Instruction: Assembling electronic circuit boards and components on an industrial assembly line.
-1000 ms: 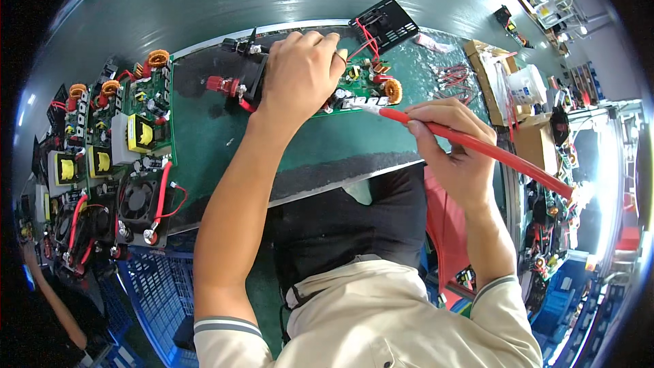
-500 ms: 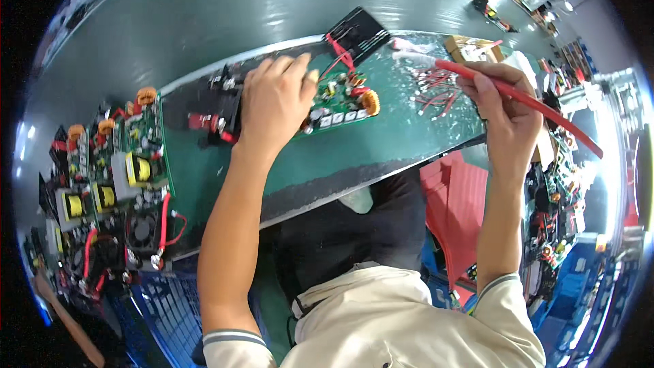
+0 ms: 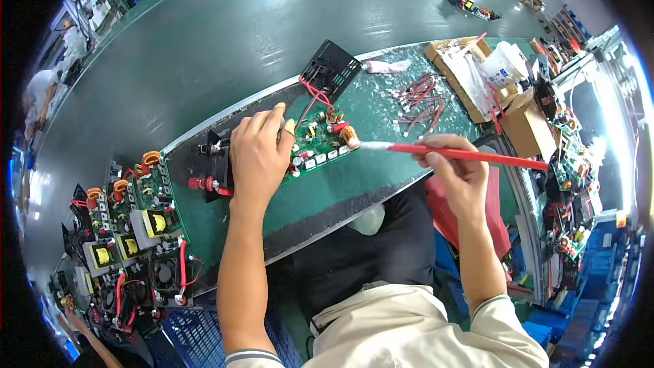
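The left hand [image 3: 257, 157] is lying palm-down across the left part of a green circuit board [image 3: 319, 144], fingers curled together over its far edge and pressing it onto the green tabletop [image 3: 354, 184]. The right hand [image 3: 455, 167], to the right of the board, is gripping a red-handled brush [image 3: 470, 155], fingers closed around the handle; the pale bristle tip is pointing left and reaching the board's right edge, beside an orange coil. A black fan [image 3: 331, 68] is sitting just beyond the board, joined to it by red wires. Farther right of the board, loose red wire leads [image 3: 419, 92] are lying scattered on the tabletop, with an open cardboard box [image 3: 463, 68] beyond them. Well to the left of the board, a row of finished boards [image 3: 129, 225] with yellow transformers and copper coils is standing along the tabletop edge.
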A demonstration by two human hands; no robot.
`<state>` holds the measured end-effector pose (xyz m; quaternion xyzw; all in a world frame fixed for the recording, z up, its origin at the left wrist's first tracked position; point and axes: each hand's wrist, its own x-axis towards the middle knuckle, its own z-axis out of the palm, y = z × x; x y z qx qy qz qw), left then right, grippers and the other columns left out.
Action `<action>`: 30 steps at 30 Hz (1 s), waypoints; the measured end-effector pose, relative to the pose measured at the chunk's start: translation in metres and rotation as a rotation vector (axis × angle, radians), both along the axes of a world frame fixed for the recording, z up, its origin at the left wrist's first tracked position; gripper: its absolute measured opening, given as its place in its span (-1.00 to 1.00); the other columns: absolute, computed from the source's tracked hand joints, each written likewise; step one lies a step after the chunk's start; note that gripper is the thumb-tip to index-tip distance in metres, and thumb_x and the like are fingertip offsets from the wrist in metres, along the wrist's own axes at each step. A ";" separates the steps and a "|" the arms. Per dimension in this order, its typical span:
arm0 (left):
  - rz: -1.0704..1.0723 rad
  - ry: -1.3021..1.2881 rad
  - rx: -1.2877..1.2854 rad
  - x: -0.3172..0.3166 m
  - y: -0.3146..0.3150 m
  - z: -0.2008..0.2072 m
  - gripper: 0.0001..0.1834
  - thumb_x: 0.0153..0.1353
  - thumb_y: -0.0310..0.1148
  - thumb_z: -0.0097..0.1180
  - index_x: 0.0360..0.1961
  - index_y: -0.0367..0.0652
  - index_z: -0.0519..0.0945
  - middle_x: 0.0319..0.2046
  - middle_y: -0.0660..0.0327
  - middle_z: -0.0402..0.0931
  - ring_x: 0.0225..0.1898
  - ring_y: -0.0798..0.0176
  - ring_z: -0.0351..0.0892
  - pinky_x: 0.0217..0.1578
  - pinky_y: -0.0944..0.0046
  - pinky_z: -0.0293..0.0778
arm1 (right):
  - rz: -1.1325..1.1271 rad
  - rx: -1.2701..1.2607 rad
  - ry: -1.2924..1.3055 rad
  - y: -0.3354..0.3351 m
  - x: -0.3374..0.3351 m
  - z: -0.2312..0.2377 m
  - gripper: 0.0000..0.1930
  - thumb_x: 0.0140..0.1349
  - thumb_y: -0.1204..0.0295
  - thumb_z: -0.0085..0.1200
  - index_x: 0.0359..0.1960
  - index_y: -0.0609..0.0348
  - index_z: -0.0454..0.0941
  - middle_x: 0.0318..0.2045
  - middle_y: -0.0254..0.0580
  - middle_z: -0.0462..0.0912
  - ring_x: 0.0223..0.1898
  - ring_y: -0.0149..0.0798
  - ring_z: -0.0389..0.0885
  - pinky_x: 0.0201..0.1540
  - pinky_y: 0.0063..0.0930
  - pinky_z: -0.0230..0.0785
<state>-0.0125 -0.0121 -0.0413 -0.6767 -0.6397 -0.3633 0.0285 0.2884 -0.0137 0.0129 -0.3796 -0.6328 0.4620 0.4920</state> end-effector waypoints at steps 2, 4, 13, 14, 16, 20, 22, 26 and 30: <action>0.002 0.003 -0.005 -0.004 -0.001 -0.001 -0.66 0.30 -0.32 0.12 0.03 -0.27 0.63 -0.20 0.06 0.63 -0.17 -0.04 0.57 -0.08 0.03 0.45 | 0.058 0.062 -0.017 -0.003 -0.018 -0.001 -0.79 0.23 0.76 0.06 -0.10 0.44 0.54 -0.15 0.00 0.65 -0.14 -0.24 0.69 -0.06 -0.44 0.56; 0.009 0.019 0.019 -0.007 -0.001 0.000 -0.66 0.30 -0.32 0.12 0.02 -0.27 0.63 -0.21 0.06 0.63 -0.17 -0.04 0.57 -0.07 0.03 0.45 | 0.157 0.139 -0.051 0.003 -0.030 -0.003 -0.78 0.19 0.79 0.08 -0.12 0.41 0.55 -0.16 -0.02 0.65 -0.15 -0.25 0.68 -0.05 -0.44 0.55; 0.054 0.274 0.106 0.009 -0.022 0.039 -0.51 0.11 -0.32 0.32 0.10 -0.13 0.58 0.20 0.05 0.41 0.23 -0.12 0.35 0.23 -0.09 0.27 | -0.088 0.558 -0.301 0.039 0.000 0.043 -0.78 0.14 0.73 0.15 -0.17 0.25 0.61 -0.13 -0.06 0.67 -0.18 -0.23 0.67 -0.07 -0.43 0.50; 0.195 0.274 0.132 0.001 -0.035 0.049 -0.47 0.09 -0.34 0.33 0.14 -0.07 0.58 0.21 0.04 0.40 0.25 -0.13 0.33 0.25 -0.09 0.26 | -0.130 0.550 -0.307 0.044 0.010 0.047 -0.78 0.15 0.72 0.16 -0.18 0.24 0.61 -0.13 -0.08 0.67 -0.16 -0.23 0.66 -0.06 -0.41 0.50; 0.362 0.118 -0.010 -0.010 -0.053 0.071 -0.39 0.20 -0.36 0.28 0.31 -0.06 0.45 0.34 -0.01 0.25 0.33 -0.14 0.24 0.33 -0.08 0.17 | -0.298 0.536 -0.414 0.058 0.049 0.042 -0.80 0.16 0.70 0.16 -0.19 0.24 0.62 -0.13 -0.10 0.68 -0.12 -0.21 0.65 -0.04 -0.39 0.48; 0.402 -0.221 -0.246 -0.042 -0.069 0.054 0.00 0.09 -0.36 0.39 0.51 0.00 0.08 0.44 -0.11 0.11 0.43 -0.12 0.15 0.39 0.00 0.13 | -0.496 0.517 -0.599 0.103 0.121 0.004 -0.77 0.21 0.68 0.09 -0.10 0.23 0.62 -0.07 -0.05 0.64 -0.02 -0.09 0.64 0.04 -0.35 0.47; 0.416 -0.425 -0.404 -0.040 -0.069 0.069 0.07 0.04 -0.36 0.42 0.51 -0.06 0.04 0.44 -0.12 0.14 0.42 -0.10 0.19 0.39 0.03 0.13 | -0.450 0.539 -0.722 0.133 0.135 -0.017 -0.75 0.27 0.62 0.03 -0.04 0.23 0.60 0.00 0.01 0.60 0.04 0.00 0.61 0.10 -0.30 0.45; 0.424 -0.433 -0.429 -0.038 -0.041 0.066 -0.10 -0.03 -0.36 0.44 0.37 -0.28 0.31 0.25 -0.14 0.42 0.26 0.01 0.44 0.28 0.11 0.30 | -0.378 0.312 -0.699 0.192 0.194 -0.062 -0.62 0.45 0.46 -0.15 0.20 0.41 0.44 0.17 0.13 0.50 0.26 -0.02 0.42 0.32 -0.36 0.20; 0.413 -0.747 -0.253 -0.083 -0.045 0.016 -0.27 0.00 -0.58 0.38 0.27 -0.35 0.43 -0.03 0.09 0.62 -0.08 0.25 0.62 -0.01 0.27 0.52 | -0.322 0.361 -0.991 0.192 0.166 -0.031 -0.60 0.29 0.65 -0.19 0.16 0.37 0.47 0.18 0.23 0.49 0.27 0.15 0.41 0.33 -0.19 0.22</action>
